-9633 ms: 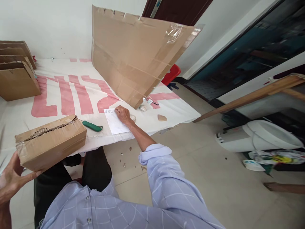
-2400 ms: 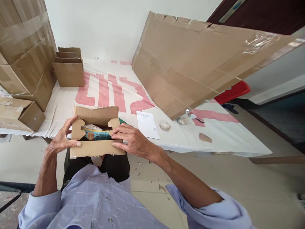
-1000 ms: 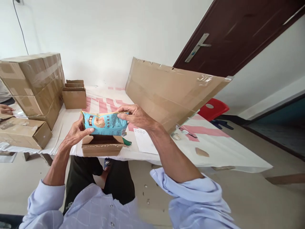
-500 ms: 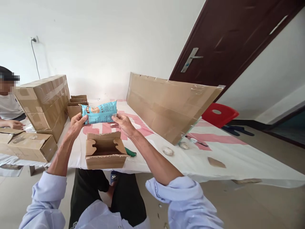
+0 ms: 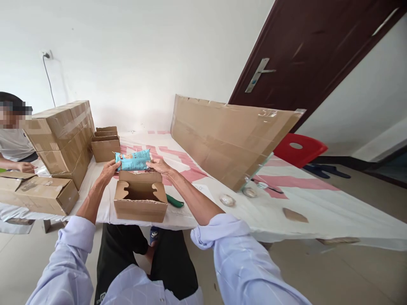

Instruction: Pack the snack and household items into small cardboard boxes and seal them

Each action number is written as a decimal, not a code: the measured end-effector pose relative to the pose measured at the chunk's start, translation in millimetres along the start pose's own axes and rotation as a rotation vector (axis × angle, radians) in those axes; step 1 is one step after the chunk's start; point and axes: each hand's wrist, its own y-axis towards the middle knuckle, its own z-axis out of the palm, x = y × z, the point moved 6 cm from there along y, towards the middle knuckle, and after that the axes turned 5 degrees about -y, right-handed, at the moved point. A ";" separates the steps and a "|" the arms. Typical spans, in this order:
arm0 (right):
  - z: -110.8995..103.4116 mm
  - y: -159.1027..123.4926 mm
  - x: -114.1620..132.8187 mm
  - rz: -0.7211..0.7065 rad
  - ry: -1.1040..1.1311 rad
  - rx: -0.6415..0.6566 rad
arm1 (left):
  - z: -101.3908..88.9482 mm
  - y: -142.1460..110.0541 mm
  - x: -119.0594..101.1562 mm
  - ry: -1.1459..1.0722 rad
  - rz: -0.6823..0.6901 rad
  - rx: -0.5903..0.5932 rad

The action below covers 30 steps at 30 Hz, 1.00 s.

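Observation:
A light blue printed snack packet (image 5: pixel 133 162) is held lengthwise between my two hands, just above and behind an open cardboard box (image 5: pixel 140 211). My left hand (image 5: pixel 110 169) grips its left end, thumb in front. At its right end my right hand (image 5: pixel 160 166) is closed on the other corner. The box stands at the table's near edge with its flaps up; its dark inside cannot be made out. Close to its right side lies a green curved object (image 5: pixel 174 201).
Taped cartons (image 5: pixel 63 140) are stacked on the left, with a person (image 5: pixel 14 144) behind them. Smaller open boxes (image 5: pixel 105 146) stand at the back. A large cardboard sheet (image 5: pixel 229 140) leans on the right. Tape rolls (image 5: pixel 227 200) and a cardboard scrap (image 5: pixel 295 215) lie on the white-covered table (image 5: pixel 343 212).
Both hands have lowered the blue packet toward the open box, and it is tilted more away from me. The view has shifted slightly.

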 end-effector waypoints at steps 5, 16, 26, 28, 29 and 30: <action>-5.0 -2.7 6.1 -0.036 -0.007 -0.032 | 2.3 6.8 -10.1 0.016 0.034 -0.010; -27.4 -19.3 83.7 -0.432 0.076 -0.152 | 31.0 8.5 -94.5 -0.080 0.354 0.027; -34.3 -52.4 120.2 -0.577 0.187 -0.134 | 51.9 -22.2 -143.6 -0.133 0.630 0.039; -34.5 -55.3 119.1 -0.584 0.198 -0.125 | 49.9 -27.6 -141.4 -0.119 0.648 0.049; -33.8 -54.7 115.7 -0.572 0.196 -0.126 | 47.5 -27.2 -136.7 -0.109 0.630 0.043; -32.7 -52.6 110.5 -0.550 0.188 -0.133 | 44.0 -24.8 -129.7 -0.096 0.599 0.031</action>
